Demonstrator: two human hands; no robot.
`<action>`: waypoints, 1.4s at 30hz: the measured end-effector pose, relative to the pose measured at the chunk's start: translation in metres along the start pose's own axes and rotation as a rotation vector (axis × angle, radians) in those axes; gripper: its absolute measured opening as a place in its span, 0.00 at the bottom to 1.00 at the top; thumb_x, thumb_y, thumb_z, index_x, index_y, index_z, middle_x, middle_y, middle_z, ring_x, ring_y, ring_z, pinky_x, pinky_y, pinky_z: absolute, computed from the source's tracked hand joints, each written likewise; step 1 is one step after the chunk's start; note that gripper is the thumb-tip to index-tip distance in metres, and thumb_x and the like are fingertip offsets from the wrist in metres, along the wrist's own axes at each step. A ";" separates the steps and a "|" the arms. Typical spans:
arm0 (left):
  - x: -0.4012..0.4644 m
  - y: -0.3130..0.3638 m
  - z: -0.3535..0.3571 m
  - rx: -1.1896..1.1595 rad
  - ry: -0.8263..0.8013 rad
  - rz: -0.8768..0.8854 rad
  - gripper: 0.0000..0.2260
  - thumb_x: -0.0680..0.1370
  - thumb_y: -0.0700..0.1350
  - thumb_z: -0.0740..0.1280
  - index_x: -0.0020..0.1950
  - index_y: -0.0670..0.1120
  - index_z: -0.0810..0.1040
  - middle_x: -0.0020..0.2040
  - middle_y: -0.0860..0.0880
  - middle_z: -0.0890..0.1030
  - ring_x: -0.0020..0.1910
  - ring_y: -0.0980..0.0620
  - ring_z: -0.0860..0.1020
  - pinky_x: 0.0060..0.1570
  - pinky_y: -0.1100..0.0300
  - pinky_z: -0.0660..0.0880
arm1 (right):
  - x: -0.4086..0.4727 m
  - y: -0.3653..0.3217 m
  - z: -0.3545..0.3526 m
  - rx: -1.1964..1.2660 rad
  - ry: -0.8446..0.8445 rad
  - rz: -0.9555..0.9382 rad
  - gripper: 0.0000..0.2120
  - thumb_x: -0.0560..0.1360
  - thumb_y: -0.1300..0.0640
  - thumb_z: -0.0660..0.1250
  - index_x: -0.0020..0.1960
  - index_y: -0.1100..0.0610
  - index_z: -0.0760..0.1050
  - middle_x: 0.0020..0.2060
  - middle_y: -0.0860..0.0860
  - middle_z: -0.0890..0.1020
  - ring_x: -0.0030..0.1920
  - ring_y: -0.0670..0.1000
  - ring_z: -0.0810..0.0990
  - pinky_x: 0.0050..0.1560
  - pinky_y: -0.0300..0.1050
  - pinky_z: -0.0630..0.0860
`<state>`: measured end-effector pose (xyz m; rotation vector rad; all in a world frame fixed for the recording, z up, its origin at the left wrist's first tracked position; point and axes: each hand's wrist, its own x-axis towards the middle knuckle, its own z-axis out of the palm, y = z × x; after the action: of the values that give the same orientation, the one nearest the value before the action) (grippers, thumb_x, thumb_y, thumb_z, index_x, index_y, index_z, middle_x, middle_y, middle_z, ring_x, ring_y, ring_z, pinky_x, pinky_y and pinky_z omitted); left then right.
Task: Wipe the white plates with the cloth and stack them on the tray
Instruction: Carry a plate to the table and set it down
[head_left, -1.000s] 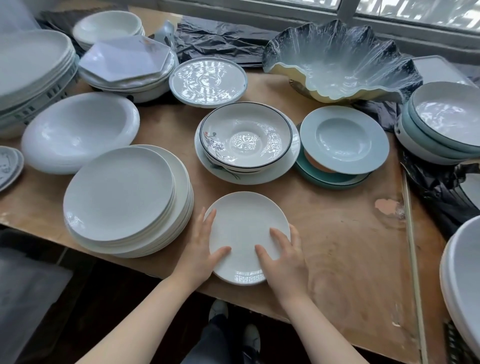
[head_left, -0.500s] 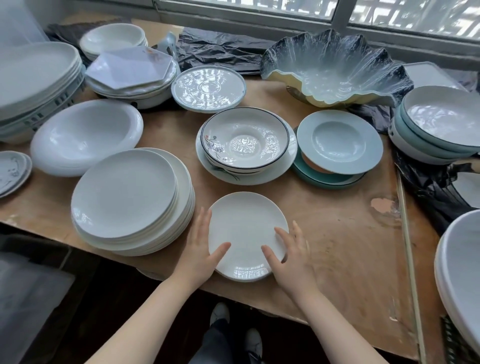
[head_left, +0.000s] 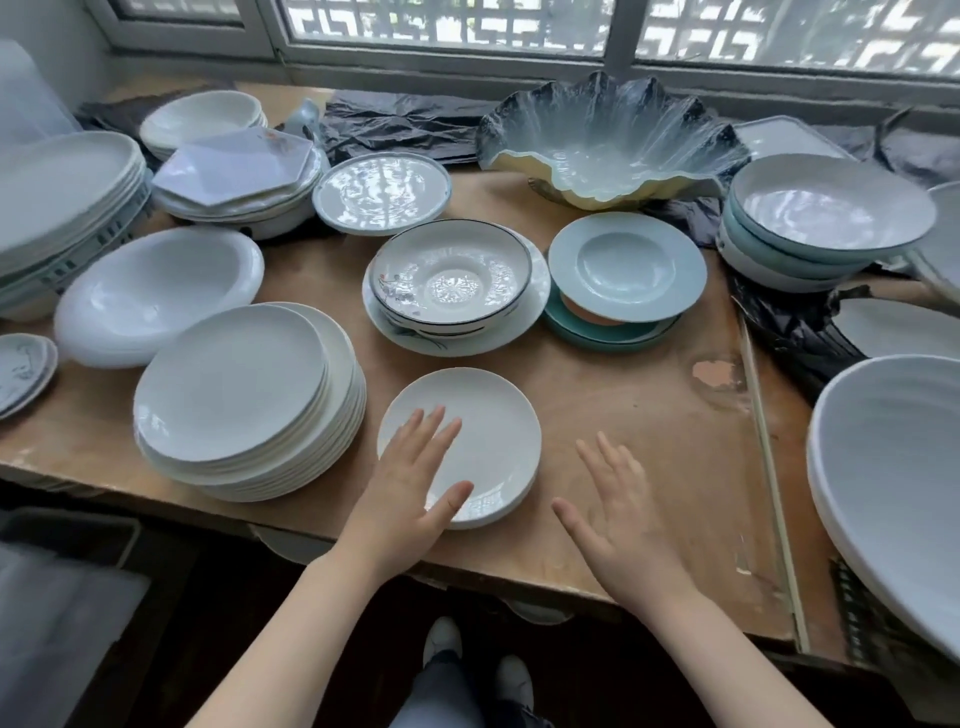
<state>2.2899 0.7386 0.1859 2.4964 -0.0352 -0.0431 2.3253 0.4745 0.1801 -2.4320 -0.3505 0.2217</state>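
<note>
Small white plate near table edge: L hand flat on it, R hand open beside, empty. Likely glazed, slippery, breakable; grip rim.

No readable text, label, brand or number showing on any dish, table or window.
</note>
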 end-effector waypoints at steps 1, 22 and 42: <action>0.001 0.006 0.002 0.021 -0.017 0.025 0.35 0.77 0.70 0.50 0.81 0.57 0.54 0.81 0.59 0.49 0.79 0.62 0.39 0.77 0.58 0.41 | -0.006 0.001 -0.005 0.009 0.002 0.022 0.38 0.72 0.27 0.49 0.78 0.42 0.53 0.77 0.39 0.48 0.77 0.43 0.40 0.77 0.49 0.44; -0.020 0.083 0.042 0.048 -0.501 0.504 0.43 0.70 0.79 0.38 0.80 0.59 0.53 0.81 0.59 0.49 0.79 0.61 0.41 0.78 0.58 0.44 | -0.198 -0.030 0.006 0.201 0.421 0.527 0.36 0.74 0.29 0.53 0.78 0.40 0.50 0.77 0.38 0.51 0.76 0.39 0.42 0.77 0.48 0.50; -0.259 0.288 0.182 0.173 -0.917 1.410 0.36 0.76 0.66 0.50 0.78 0.47 0.64 0.79 0.44 0.61 0.80 0.41 0.55 0.77 0.48 0.54 | -0.562 -0.077 0.072 0.141 1.193 1.301 0.40 0.72 0.31 0.52 0.78 0.51 0.58 0.76 0.49 0.61 0.77 0.51 0.55 0.76 0.49 0.53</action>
<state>2.0191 0.4082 0.2196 1.8421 -2.1076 -0.5691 1.7588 0.4028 0.2127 -1.8394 1.6608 -0.6281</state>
